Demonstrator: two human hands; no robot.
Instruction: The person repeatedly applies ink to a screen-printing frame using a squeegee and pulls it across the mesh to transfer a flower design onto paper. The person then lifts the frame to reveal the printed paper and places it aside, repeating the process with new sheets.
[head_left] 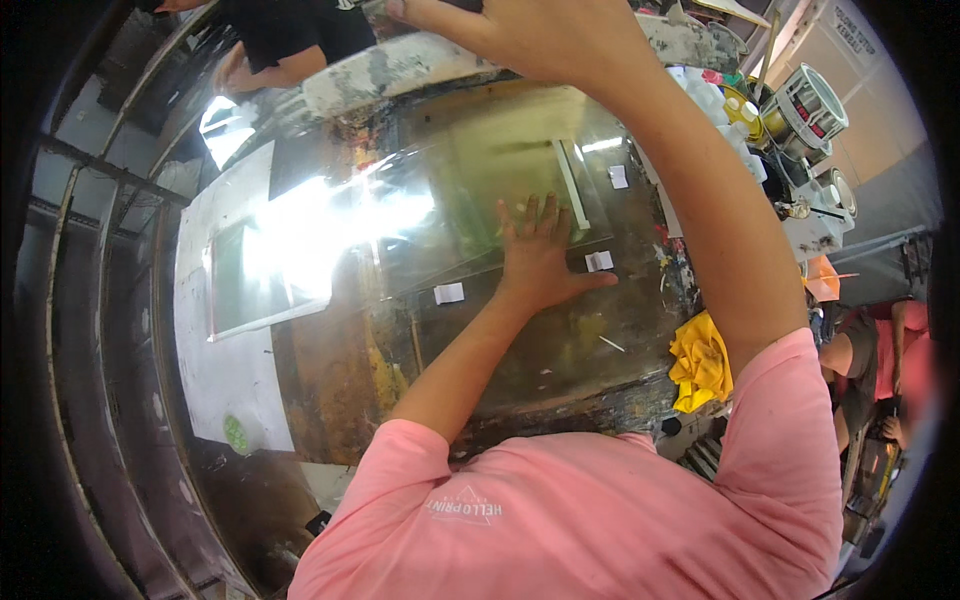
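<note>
My left hand (538, 255) lies flat, fingers spread, on a clear plastic sheet (440, 200) spread over a worn, paint-stained table (560, 370). My right hand (545, 35) is raised at the top of the view, near the table's far pale edge (400, 65); its fingertips are cut off, so a grip cannot be read. Small white paper tabs (449, 293), (599, 261), (618, 176) sit around the sheet. A white strip (572, 183) lies under the sheet just beyond my left fingers.
A white board (225, 330) lies at the left under strong glare. A yellow rag (700, 362) hangs at the table's right edge. Bottles and a fan-like device (805, 110) crowd the upper right. Another person in black (285, 40) stands at the far side; someone sits at the right (880, 350).
</note>
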